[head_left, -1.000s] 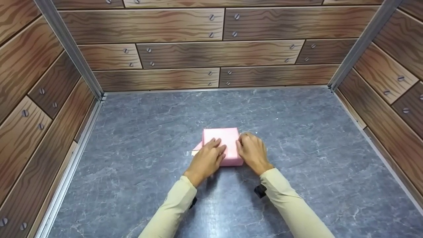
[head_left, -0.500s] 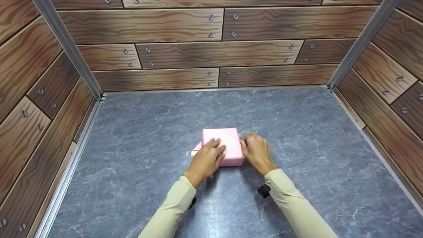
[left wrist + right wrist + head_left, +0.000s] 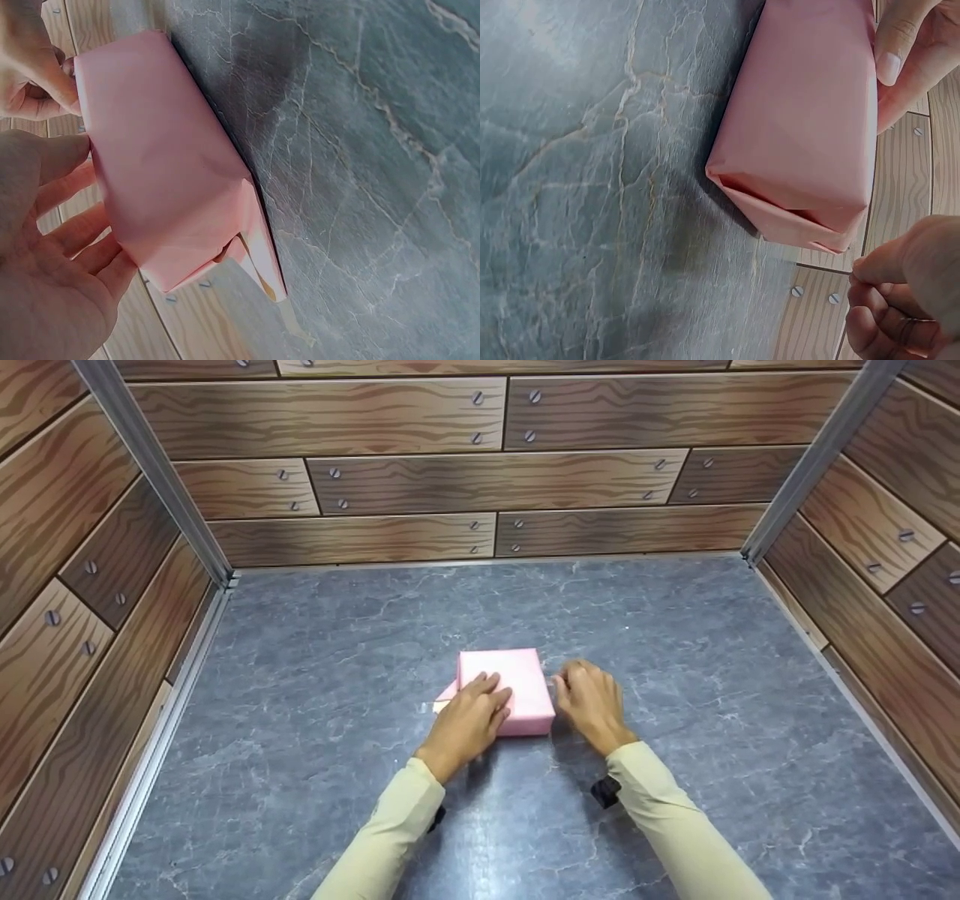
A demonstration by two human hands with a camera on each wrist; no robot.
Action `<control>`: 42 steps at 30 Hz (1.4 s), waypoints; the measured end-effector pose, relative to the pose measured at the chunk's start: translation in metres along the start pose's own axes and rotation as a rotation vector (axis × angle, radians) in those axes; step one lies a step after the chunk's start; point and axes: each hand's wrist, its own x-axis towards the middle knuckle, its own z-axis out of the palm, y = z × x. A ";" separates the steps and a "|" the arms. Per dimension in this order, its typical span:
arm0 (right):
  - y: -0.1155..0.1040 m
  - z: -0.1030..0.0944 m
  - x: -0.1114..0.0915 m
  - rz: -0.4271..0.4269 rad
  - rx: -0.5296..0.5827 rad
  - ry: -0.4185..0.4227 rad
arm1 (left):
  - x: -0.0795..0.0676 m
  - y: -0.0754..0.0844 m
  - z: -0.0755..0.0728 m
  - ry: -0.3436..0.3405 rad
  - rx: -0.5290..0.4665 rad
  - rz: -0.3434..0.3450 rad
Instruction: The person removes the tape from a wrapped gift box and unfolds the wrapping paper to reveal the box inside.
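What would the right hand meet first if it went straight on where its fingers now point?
Probably the pink box, at its folded end facing the right hand; depth is hard to judge.

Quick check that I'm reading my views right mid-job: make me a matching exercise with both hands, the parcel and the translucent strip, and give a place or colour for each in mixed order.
1. Left hand
2. Right hand
3. Parcel
4. Translucent strip

A. Pink, on the grey tabletop
B. Just beyond the box shape's right side
C. Sticking out past the flap
D. Resting on a pink top face

Pairs: 1-D, 2-B, 3-A, 4-C
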 end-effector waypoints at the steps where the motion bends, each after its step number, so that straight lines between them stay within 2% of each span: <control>1: 0.001 0.000 0.000 -0.002 0.000 0.002 | 0.000 0.000 0.000 0.000 -0.001 -0.001; 26: 0.013 -0.009 -0.001 0.083 -0.024 -0.047 | -0.001 0.000 -0.002 -0.018 -0.008 -0.009; 32: 0.017 -0.013 -0.001 0.080 -0.021 -0.061 | -0.002 -0.002 -0.002 0.000 -0.012 -0.004; 37: 0.021 -0.016 0.000 0.116 -0.016 -0.097 | -0.003 -0.003 -0.001 0.014 -0.027 -0.001; 42: 0.024 -0.020 0.002 0.146 -0.032 -0.164 | -0.003 -0.004 0.000 0.079 -0.054 0.023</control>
